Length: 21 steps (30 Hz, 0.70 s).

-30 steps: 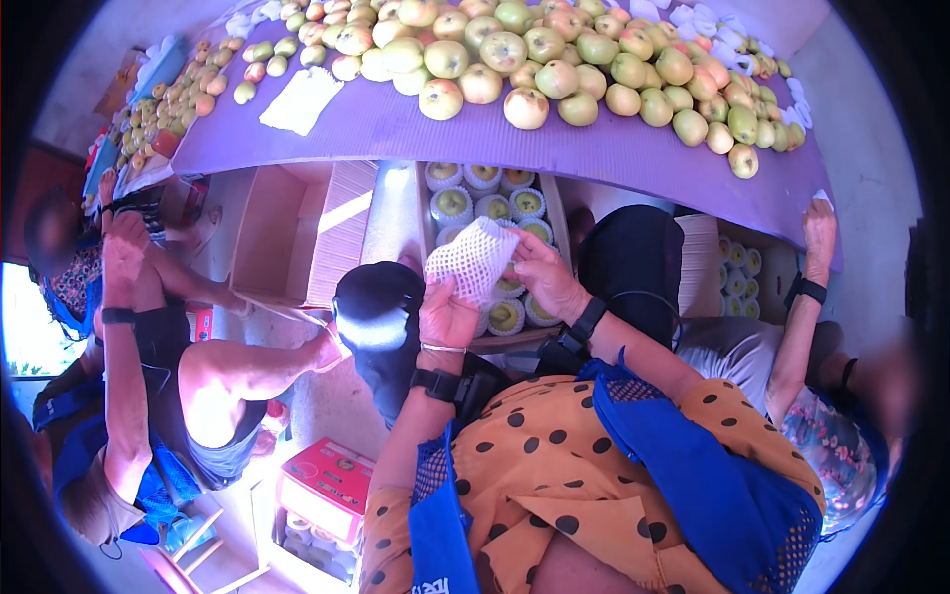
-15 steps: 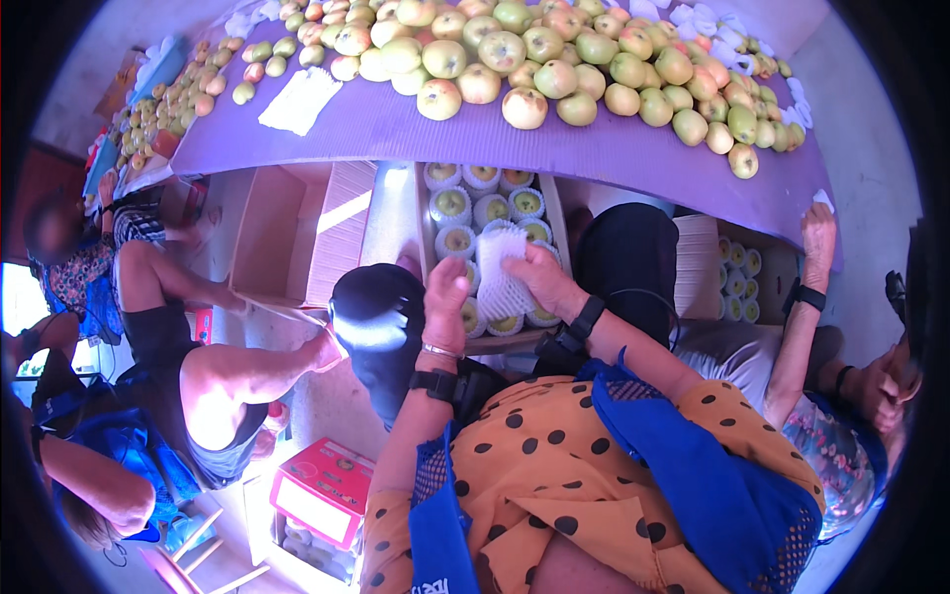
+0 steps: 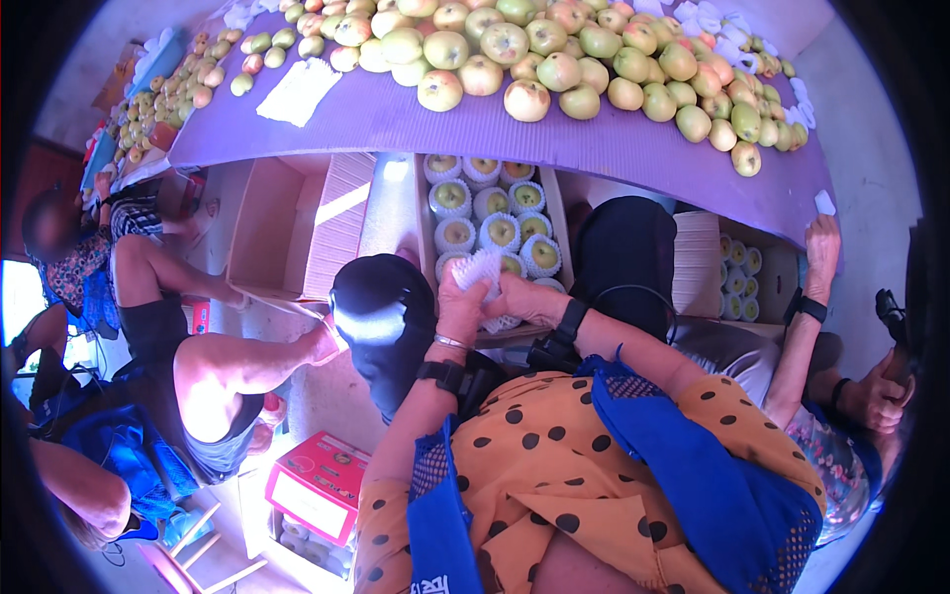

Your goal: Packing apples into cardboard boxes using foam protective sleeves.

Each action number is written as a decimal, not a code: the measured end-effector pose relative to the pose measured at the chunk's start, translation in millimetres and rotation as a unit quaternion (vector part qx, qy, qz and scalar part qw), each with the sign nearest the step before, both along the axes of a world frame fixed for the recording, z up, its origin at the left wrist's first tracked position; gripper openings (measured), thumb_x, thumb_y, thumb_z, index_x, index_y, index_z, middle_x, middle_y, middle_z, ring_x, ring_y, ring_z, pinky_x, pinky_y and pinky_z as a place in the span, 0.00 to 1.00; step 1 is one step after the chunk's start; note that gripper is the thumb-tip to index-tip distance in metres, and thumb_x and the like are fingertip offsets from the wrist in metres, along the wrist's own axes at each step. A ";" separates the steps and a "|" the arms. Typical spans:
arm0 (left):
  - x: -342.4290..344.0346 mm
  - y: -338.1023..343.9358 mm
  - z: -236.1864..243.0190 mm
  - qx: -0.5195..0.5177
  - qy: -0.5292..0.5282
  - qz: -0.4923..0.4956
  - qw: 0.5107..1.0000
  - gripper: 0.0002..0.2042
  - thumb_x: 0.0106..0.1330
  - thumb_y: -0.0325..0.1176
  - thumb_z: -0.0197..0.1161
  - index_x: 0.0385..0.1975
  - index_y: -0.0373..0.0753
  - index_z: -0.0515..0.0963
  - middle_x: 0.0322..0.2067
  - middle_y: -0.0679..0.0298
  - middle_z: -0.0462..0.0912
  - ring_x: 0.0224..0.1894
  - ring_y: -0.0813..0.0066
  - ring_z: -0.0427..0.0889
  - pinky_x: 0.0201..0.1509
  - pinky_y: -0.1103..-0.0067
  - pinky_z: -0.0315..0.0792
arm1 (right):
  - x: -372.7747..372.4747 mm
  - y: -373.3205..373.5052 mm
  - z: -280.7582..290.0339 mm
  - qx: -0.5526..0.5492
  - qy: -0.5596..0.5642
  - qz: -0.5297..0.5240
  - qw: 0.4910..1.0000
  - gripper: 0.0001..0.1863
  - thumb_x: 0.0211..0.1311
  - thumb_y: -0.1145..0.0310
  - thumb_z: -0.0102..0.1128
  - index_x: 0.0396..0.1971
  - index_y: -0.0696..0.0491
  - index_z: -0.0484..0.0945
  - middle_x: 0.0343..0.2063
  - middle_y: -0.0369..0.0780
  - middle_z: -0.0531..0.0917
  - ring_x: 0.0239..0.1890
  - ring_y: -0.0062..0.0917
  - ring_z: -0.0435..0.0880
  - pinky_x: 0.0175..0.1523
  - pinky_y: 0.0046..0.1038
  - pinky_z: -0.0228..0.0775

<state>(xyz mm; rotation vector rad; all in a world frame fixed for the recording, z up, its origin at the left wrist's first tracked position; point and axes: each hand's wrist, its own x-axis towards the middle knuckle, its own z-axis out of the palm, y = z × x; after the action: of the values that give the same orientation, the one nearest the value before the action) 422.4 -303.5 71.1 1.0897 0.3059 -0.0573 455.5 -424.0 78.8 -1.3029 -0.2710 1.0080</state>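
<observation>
A white foam net sleeve [image 3: 479, 269] is bunched between my two hands, above the near end of an open carton. My left hand [image 3: 461, 309] is closed around its left side. My right hand [image 3: 519, 299] pinches it from the right, the fingers of both hands almost meeting. Whether anything sits inside the sleeve is hidden by my fingers. Below and beyond, the carton [image 3: 564, 220] holds rows of green apples [image 3: 500, 231], each in a white foam net.
A purple-covered table [image 3: 396, 124] beyond bears a large heap of apples [image 3: 554, 71] and a white foam stack [image 3: 299, 91]. An empty open carton [image 3: 259, 233] stands left, a red box [image 3: 319, 485] near left. Co-workers sit on both sides; another carton of apples [image 3: 737, 272] lies right.
Both hands have come down toward me and drawn together. The sleeve, previously hanging spread out from my right hand, is now gathered between both hands.
</observation>
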 end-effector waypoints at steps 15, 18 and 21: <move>-0.4 0.3 39.8 -0.132 -0.012 0.058 0.989 0.10 0.63 0.34 0.46 0.20 0.38 0.64 0.15 0.67 0.64 0.16 0.79 0.60 0.24 0.80 0.64 | -10.0 10.5 -24.6 -0.086 -0.290 0.005 0.953 0.08 0.43 0.65 0.55 0.21 0.53 0.75 0.18 0.43 0.77 0.23 0.32 0.77 0.31 0.29 0.67; -9.8 -8.5 41.3 0.032 -0.105 -0.050 0.993 0.14 0.62 0.33 0.46 0.13 0.39 0.64 0.14 0.69 0.66 0.16 0.81 0.63 0.21 0.85 0.61 | -9.9 6.2 -36.7 -0.175 -0.394 0.022 0.902 0.09 0.44 0.64 0.57 0.23 0.53 0.72 0.17 0.40 0.73 0.23 0.23 0.74 0.29 0.26 0.66; -15.4 -19.1 67.6 0.096 -0.175 -0.069 0.977 0.18 0.62 0.36 0.48 0.10 0.36 0.64 0.12 0.70 0.65 0.15 0.80 0.62 0.20 0.84 0.58 | -7.4 5.6 -32.6 -0.185 -0.442 0.015 0.877 0.10 0.42 0.61 0.56 0.21 0.52 0.74 0.21 0.47 0.76 0.27 0.40 0.75 0.29 0.31 0.66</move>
<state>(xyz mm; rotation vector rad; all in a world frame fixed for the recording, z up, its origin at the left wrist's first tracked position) 407.0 -322.6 138.7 1.2889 -0.0847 0.0423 448.1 -418.4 46.2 -2.0735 -0.8223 0.4241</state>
